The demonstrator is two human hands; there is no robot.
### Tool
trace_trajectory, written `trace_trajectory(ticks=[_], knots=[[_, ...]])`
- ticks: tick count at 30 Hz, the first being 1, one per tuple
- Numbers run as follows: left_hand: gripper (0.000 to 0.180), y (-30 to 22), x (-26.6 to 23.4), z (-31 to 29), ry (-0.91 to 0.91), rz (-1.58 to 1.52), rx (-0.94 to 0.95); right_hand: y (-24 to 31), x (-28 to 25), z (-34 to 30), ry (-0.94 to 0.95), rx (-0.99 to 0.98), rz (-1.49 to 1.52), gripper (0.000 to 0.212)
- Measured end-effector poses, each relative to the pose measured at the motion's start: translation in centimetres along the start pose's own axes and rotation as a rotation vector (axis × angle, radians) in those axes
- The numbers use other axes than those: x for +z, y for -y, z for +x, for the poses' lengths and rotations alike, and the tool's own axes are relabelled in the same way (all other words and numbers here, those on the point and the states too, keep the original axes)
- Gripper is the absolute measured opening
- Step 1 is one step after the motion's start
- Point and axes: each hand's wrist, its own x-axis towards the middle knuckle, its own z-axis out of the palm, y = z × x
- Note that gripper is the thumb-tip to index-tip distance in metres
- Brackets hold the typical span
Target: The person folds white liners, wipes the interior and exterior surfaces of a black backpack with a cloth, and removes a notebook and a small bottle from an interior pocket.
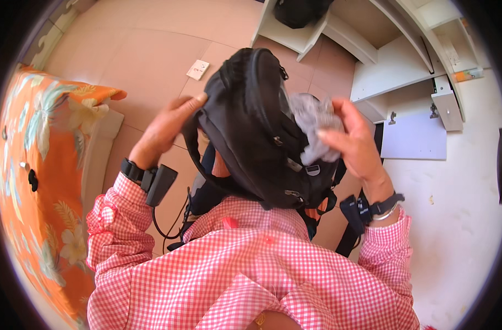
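Note:
A black backpack (240, 126) with zips and buckles rests upright on my lap, tilted a little to the left. My left hand (171, 124) is closed on its upper left side, with the thumb on the outside near the strap; its other fingers are partly hidden behind the bag. In my right hand (353, 137) is a crumpled grey cloth (316, 124), pinched between thumb and fingers. The cloth lies against the right side of the backpack, and I cannot tell how firmly it presses there.
To the left stands a bed with an orange floral cover (53, 165). White shelving (394, 71) with an open flap (413, 136) is at the far right, a black bag (299, 12) on it. A small white box (198, 70) lies on the tiled floor (146, 55).

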Motion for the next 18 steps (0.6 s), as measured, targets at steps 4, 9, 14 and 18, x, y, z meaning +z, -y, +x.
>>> trace_trajectory(ticks=[4,9,14,18], knots=[[0.027,0.1,2.1,-0.7,0.076,-0.328,-0.06,3.0,3.3,6.4,0.015,-0.278,-0.134,0.038],[0.02,2.9,1.6,-0.4,0.004,-0.881,0.014,-4.8,9.4,10.0,0.23,-0.53,-0.52,0.034],[0.016,6.8,0.7,-1.7,-0.165,-0.975,0.036,-5.4,7.2,-0.8,0.467,-0.339,-0.38,0.033],[0.017,7.5,-0.5,-0.8,-0.085,-1.0,0.089,-2.5,3.8,-2.6,0.472,-0.017,-0.379,0.033]])
